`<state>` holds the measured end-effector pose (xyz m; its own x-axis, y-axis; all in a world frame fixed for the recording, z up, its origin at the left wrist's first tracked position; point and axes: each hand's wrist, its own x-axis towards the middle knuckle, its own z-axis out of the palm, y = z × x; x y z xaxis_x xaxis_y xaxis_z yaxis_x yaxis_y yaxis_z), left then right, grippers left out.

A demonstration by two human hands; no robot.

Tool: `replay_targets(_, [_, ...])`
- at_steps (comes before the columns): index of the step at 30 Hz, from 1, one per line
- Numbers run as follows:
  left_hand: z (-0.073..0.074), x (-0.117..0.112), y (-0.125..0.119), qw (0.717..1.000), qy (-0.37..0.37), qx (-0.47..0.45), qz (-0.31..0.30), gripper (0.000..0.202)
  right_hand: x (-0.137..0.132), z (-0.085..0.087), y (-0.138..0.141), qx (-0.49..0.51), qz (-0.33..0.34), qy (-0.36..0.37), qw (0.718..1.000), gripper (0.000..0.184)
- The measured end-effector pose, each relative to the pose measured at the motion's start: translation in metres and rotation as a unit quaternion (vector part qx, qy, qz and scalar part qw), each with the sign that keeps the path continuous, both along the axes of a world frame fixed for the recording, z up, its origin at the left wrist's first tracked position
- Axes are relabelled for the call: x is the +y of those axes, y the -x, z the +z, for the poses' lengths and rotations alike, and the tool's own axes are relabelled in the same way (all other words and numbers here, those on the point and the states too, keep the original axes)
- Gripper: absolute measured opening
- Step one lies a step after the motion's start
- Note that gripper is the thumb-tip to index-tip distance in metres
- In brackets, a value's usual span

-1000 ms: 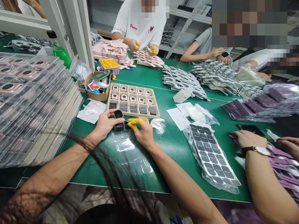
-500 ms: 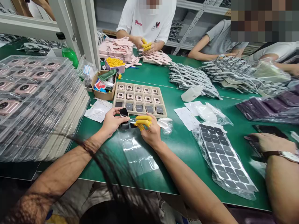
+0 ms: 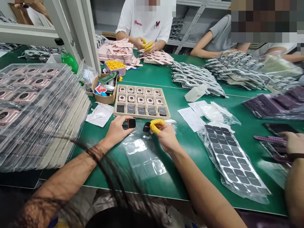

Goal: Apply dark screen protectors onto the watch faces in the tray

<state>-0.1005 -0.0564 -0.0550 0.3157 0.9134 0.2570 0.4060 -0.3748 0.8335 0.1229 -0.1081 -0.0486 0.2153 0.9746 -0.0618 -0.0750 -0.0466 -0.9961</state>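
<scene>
Between the fingers of my left hand point(image 3: 118, 129) is a smartwatch body point(image 3: 131, 123) with a dark screen and a pinkish rim. My right hand point(image 3: 166, 134), with yellow finger cots on its fingertips, pinches a dark rounded-square sticker point(image 3: 146, 127). A small gap separates the sticker from the watch. Just behind both hands lies a beige tray point(image 3: 169, 110) holding several watch bodies, with dark squares over those in its front row. Under the hands, clear plastic film point(image 3: 144, 158) lies flat on the green table point(image 3: 104, 172).
Stacked clear trays point(image 3: 68, 126) of watches rise at the left. A cardboard box point(image 3: 108, 98) of odds and ends stands behind my left hand. To the right lies a sheet of dark stickers point(image 3: 229, 152). A co-worker's hand point(image 3: 294, 142) is at the right edge, near purple straps.
My hands have moved apart, the right one going right with the dark sticker. The watch in my left hand has turned and shifted slightly right and down. The co-worker's hand at right has moved right.
</scene>
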Motion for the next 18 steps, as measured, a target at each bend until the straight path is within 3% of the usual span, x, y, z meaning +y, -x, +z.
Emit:
replay_targets(9, [0.005,-0.014,-0.009,0.991,0.094,-0.049,-0.079,0.043,-0.007,0.005,0.009,0.021,0.033,0.032,0.999,0.047])
replay_targets(18, [-0.001,-0.013,-0.010,0.992,0.083,-0.027,-0.092,0.045,-0.010,-0.002,0.027,0.111,-0.013,0.118,0.987,0.053])
